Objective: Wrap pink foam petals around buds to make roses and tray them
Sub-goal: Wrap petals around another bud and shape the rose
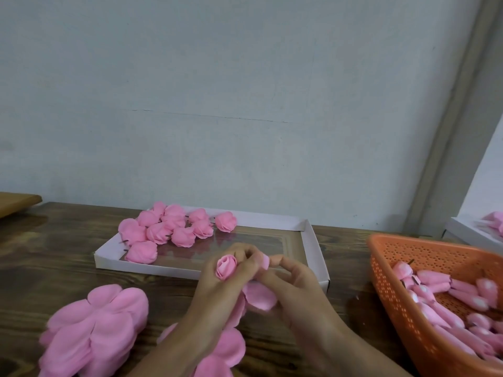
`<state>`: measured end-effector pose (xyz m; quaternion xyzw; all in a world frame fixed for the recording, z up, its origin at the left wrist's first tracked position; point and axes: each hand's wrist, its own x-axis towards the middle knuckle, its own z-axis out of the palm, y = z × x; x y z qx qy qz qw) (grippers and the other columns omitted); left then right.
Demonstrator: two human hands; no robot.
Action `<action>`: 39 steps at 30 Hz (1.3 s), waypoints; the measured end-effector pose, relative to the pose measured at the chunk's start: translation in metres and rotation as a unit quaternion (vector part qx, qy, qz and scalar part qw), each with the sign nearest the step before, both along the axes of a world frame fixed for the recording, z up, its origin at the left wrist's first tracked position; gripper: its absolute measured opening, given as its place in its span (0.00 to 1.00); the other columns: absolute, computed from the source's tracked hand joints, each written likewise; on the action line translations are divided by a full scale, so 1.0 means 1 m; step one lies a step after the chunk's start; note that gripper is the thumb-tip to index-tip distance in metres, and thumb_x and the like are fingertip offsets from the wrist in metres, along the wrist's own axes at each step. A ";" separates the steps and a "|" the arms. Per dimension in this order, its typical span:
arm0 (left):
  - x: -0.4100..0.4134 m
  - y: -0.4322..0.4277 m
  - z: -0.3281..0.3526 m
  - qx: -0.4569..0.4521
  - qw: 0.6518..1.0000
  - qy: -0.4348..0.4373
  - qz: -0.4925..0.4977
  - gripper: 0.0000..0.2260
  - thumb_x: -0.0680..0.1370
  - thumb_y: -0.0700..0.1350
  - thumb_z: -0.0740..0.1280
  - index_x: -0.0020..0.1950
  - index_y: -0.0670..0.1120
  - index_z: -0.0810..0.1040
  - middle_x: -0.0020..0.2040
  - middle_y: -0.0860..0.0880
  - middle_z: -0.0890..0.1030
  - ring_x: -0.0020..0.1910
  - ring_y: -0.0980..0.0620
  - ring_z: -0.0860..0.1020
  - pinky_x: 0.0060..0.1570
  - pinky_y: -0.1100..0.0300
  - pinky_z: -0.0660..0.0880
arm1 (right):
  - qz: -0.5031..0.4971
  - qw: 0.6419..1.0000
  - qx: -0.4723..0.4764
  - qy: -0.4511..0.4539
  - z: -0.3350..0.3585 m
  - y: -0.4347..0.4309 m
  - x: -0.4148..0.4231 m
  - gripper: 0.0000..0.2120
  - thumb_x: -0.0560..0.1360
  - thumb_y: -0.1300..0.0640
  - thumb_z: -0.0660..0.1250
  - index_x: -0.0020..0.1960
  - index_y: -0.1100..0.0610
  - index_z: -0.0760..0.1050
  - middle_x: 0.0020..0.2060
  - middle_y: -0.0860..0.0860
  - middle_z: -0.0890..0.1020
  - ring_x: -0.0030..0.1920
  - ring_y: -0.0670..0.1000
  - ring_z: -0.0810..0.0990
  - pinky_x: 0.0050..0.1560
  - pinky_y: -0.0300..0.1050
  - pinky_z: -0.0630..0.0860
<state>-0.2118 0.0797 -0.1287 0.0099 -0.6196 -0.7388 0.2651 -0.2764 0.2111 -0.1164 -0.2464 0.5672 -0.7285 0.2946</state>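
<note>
My left hand grips a pink foam bud upright, its tip showing above my fingers. My right hand pinches a pink petal edge beside the bud, and a loose petal hangs below between both hands. Behind my hands lies a shallow white tray holding several finished pink roses in its left half. A thick stack of pink petal sheets lies at the front left of the wooden table.
An orange perforated basket full of pink buds stands at the right. A second white tray with pink pieces sits at the far right edge. More petals lie under my forearms. A pale wall rises behind the table.
</note>
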 end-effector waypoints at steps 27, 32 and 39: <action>-0.006 0.004 -0.022 -0.105 0.991 0.063 -0.051 0.25 0.81 0.57 0.71 0.76 0.55 0.71 0.69 0.44 0.79 0.69 0.39 0.79 0.65 0.31 0.75 | -0.137 0.972 0.056 0.183 0.001 -0.001 -0.004 0.16 0.81 0.54 0.70 0.41 0.63 0.75 0.37 0.58 0.87 0.36 0.62 0.88 0.36 0.59 0.86; -0.006 0.007 -0.017 -0.138 0.987 0.077 -0.037 0.23 0.79 0.61 0.71 0.72 0.59 0.73 0.69 0.50 0.80 0.69 0.47 0.79 0.61 0.55 0.80 | -0.149 0.962 0.072 0.219 0.003 0.000 -0.006 0.15 0.81 0.57 0.69 0.37 0.60 0.74 0.36 0.58 0.87 0.36 0.60 0.88 0.38 0.60 0.86; -0.004 0.006 -0.016 -0.128 0.988 0.079 -0.025 0.20 0.77 0.64 0.72 0.60 0.52 0.77 0.50 0.45 0.82 0.52 0.45 0.83 0.52 0.54 0.81 | -0.065 0.957 0.031 0.281 0.012 0.002 -0.010 0.14 0.82 0.55 0.71 0.40 0.61 0.78 0.38 0.62 0.84 0.40 0.56 0.84 0.42 0.57 0.80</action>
